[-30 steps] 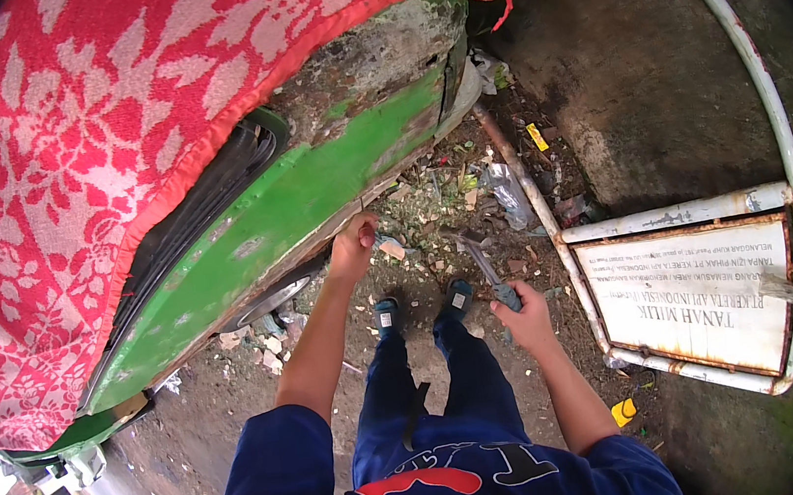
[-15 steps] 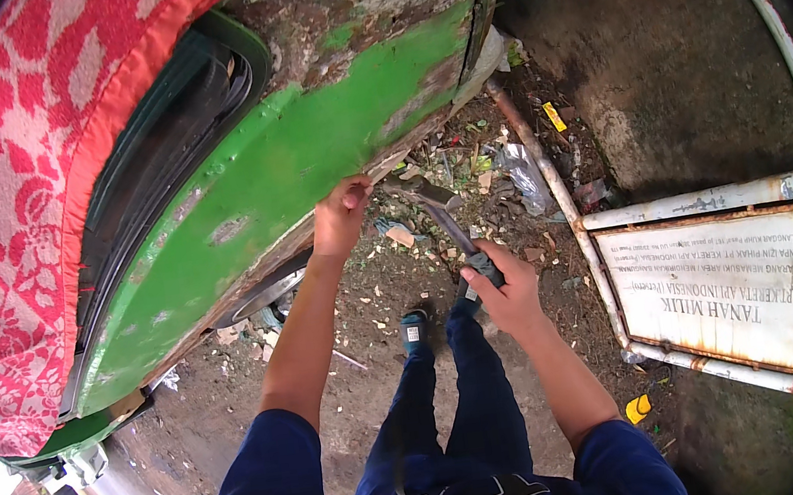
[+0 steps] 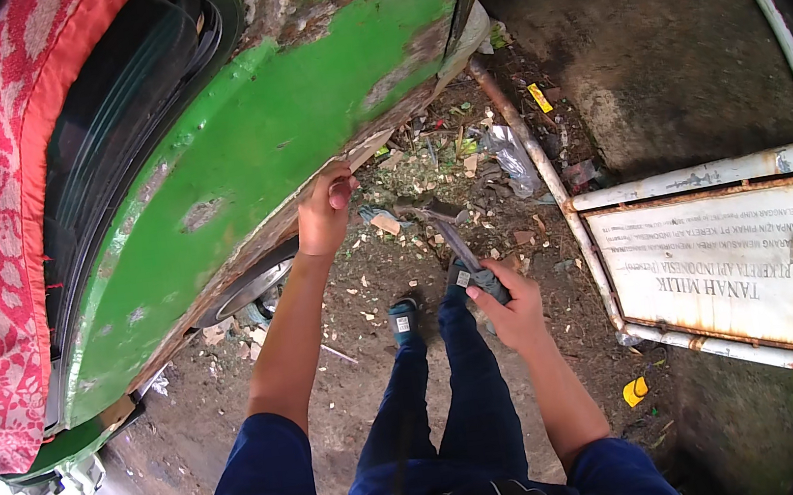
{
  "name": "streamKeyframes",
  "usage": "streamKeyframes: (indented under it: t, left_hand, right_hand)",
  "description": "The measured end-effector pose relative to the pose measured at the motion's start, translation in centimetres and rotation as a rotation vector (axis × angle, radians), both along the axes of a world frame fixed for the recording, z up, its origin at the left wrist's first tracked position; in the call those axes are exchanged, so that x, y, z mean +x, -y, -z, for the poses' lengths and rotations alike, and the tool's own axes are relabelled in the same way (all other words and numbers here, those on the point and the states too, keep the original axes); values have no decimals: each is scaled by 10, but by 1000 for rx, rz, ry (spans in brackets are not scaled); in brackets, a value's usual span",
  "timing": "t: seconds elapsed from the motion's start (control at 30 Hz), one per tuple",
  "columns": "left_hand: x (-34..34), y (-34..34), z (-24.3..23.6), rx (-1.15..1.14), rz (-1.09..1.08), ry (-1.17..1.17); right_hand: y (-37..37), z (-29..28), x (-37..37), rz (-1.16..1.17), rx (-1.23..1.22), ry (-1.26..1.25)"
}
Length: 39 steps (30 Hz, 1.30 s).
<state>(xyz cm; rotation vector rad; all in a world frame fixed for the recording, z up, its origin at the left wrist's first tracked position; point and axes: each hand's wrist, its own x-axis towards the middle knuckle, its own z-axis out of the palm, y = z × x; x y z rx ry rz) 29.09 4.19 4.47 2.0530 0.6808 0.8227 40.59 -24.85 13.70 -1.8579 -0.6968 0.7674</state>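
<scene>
Hammer (image 3: 450, 241) in right hand (image 3: 513, 307); left hand (image 3: 324, 219) grips panel edge (image 3: 346, 160) — clear.

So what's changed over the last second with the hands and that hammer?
The left hand went up from the debris-strewn ground to grip the lower edge of the green car panel. The right hand lifted the hammer, head now toward the panel edge. The grip on the hammer is unchanged; the framed sign stayed put.
</scene>
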Motion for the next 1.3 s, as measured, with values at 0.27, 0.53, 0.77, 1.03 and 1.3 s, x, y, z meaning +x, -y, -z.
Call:
streamKeyframes:
  t: [0.27, 0.53, 0.77, 1.03, 1.3]
  left_hand:
    - [4, 10, 4, 110, -118, -123]
    - [9, 4, 6, 156, -83, -50]
    - [9, -2, 6, 210, -100, -47]
    - [6, 2, 14, 128, -92, -60]
    - [-8, 18, 24, 379, 17, -58]
  right_hand:
    - [-14, -12, -3, -40, 195, 345]
    - [-43, 20, -15, -225, 135, 588]
    - [-46, 25, -19, -132, 332, 635]
    - [-51, 30, -23, -154, 248, 587]
    - [-27, 35, -18, -146, 79, 359]
